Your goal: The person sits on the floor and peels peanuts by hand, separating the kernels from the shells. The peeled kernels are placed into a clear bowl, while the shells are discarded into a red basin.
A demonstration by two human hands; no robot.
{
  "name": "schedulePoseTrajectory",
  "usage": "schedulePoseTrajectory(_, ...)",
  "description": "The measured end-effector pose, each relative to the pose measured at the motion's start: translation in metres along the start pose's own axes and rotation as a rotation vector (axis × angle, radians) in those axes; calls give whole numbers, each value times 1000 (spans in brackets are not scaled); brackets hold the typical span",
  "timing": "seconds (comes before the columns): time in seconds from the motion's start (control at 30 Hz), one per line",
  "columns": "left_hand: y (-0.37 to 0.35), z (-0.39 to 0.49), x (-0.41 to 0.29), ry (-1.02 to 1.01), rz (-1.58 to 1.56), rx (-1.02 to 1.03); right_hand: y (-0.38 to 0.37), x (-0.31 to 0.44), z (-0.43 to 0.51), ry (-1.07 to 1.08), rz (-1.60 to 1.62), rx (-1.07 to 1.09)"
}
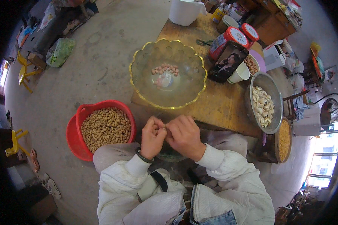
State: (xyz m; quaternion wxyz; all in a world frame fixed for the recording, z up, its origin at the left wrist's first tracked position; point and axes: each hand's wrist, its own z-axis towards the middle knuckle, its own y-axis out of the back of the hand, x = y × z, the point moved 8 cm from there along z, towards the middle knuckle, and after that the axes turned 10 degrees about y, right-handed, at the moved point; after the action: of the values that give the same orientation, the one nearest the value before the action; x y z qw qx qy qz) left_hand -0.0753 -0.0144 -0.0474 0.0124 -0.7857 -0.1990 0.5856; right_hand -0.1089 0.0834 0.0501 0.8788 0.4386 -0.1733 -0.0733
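Note:
My left hand (153, 137) and my right hand (185, 137) meet over my lap, fingertips pinched together on a small brownish thing (164, 128). It looks like a peanut, but the fingers mostly hide it. Below the hands, the dark rounded rim of a container (171, 158) partly shows between my knees. A scalloped translucent bowl (186, 88) with a gold edge sits just beyond, on the table corner, holding several shelled pink peanuts (165, 69). To the left, unshelled peanuts (105, 129) fill a red plastic basket (133, 123) beside my knee.
On the wooden table (228, 105) a phone (228, 62) leans against red-lidded jars (236, 36), near a paper cup (240, 73). A metal bowl (278, 98) of what look like garlic cloves overhangs the right edge. A white jug (186, 12) stands at the far end.

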Motion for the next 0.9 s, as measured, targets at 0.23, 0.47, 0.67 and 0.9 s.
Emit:
schedulePoseTrajectory(0.23,-5,-2,-8,80,-57,43,0,-15,-5,-233,228,-26)
schedulePoseTrajectory(0.47,-9,-1,0,111,-148,157,-8,-35,-17,-546,615,54)
schedulePoseTrajectory(0.67,-12,1,6,256,-313,235,17,-51,-19,-510,530,372)
schedulePoseTrajectory(0.9,-23,2,14,315,-366,265,18,-15,5,-102,235,252)
